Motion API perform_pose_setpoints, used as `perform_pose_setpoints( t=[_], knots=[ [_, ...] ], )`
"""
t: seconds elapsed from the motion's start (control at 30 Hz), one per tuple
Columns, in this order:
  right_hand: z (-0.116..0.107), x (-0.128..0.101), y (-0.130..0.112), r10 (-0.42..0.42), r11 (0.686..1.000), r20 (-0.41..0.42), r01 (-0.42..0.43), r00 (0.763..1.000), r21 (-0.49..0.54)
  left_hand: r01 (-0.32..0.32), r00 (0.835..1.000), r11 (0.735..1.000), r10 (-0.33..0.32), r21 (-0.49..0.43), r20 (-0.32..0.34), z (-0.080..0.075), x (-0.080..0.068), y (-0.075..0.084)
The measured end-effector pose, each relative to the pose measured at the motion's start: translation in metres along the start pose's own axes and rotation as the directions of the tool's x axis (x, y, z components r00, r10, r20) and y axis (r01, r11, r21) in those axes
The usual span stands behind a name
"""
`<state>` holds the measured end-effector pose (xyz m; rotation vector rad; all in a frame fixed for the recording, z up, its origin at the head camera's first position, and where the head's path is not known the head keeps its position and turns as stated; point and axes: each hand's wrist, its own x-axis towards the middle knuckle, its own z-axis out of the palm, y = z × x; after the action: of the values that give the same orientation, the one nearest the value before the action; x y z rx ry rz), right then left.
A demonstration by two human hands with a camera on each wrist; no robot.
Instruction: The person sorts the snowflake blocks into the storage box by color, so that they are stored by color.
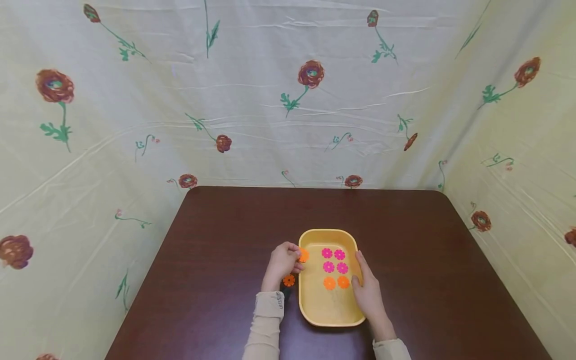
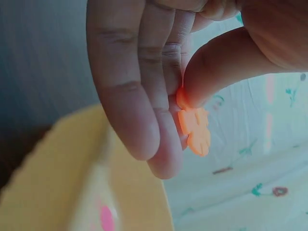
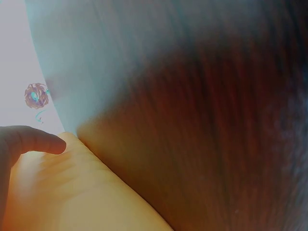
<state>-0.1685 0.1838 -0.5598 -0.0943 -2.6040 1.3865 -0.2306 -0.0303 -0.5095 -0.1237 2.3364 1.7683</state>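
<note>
Orange flower-shaped plastic piece [image 2: 195,126] is pinched in the left hand [image 1: 282,262] over the left edge of the yellow plastic tray [image 1: 330,317], so lower it gently while the right hand [image 1: 368,292], fingers seemingly flat, steadies the right edge.

The left hand [image 1: 282,264] is raised at the left rim of the yellow tray [image 1: 330,315], its thumb and curled fingers [image 2: 144,110] pinching an orange flower piece [image 2: 195,127] at the fingertips. The right hand [image 1: 368,290] lies along the tray's right rim, fingers fairly straight and pointing away from the body, thumb over the rim. Both forearms wear beige sleeves.
</note>
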Motion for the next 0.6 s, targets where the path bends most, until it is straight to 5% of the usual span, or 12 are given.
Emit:
perform_pose_setpoints(
  t=[0.23,0.6],
  knots=[
    [0.002,0.0,0.003,-0.043,0.999,-0.037,0.043,0.998,-0.013,-0.014,0.998,0.996,0.009,0.086,0.063,0.028,0.003,0.011],
    [0.002,0.002,0.007,-0.076,0.997,-0.061,0.076,0.995,-0.008,-0.085,0.99,0.947,0.046,0.31,0.13,0.061,0.005,0.021]
  ],
)
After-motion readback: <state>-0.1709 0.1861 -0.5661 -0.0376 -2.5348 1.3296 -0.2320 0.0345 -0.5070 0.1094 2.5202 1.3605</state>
